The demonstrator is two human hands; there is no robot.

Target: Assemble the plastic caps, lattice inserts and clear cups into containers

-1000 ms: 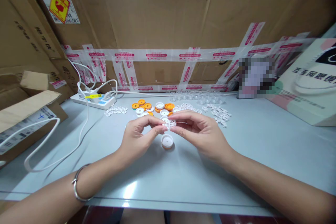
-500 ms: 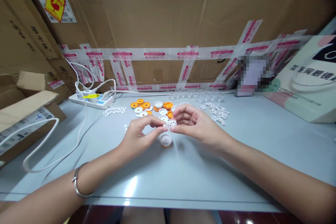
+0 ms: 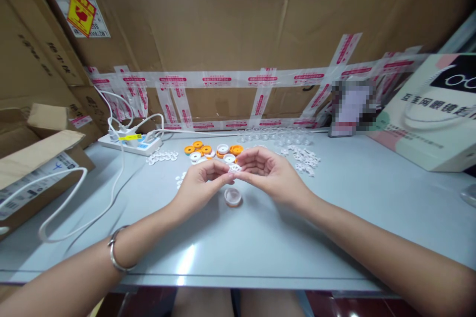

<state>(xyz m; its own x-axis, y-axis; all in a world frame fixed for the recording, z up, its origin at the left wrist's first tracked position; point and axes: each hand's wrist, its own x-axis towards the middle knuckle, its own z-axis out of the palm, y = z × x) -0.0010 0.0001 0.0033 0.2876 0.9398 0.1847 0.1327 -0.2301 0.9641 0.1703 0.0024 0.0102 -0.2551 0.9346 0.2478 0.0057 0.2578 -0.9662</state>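
Above the table my left hand and my right hand meet at their fingertips, pinching a small white openwork plastic piece between them. Just below, a round cup-like part, white on top with an orange underside, sits on the table. Behind my fingers lie several orange round parts and white round parts, partly covered by my hands. More white openwork pieces are heaped beyond my right hand. Small white pieces lie left of my left hand.
Clear plastic round parts line the table's back edge. White small parts lie near a power strip with cables. An open carton stands left, a printed box right. A phone-like object, blurred, leans against the cardboard.
My right hand has moved left, bringing the fingertips of both hands together around the white piece. The view has shifted slightly.
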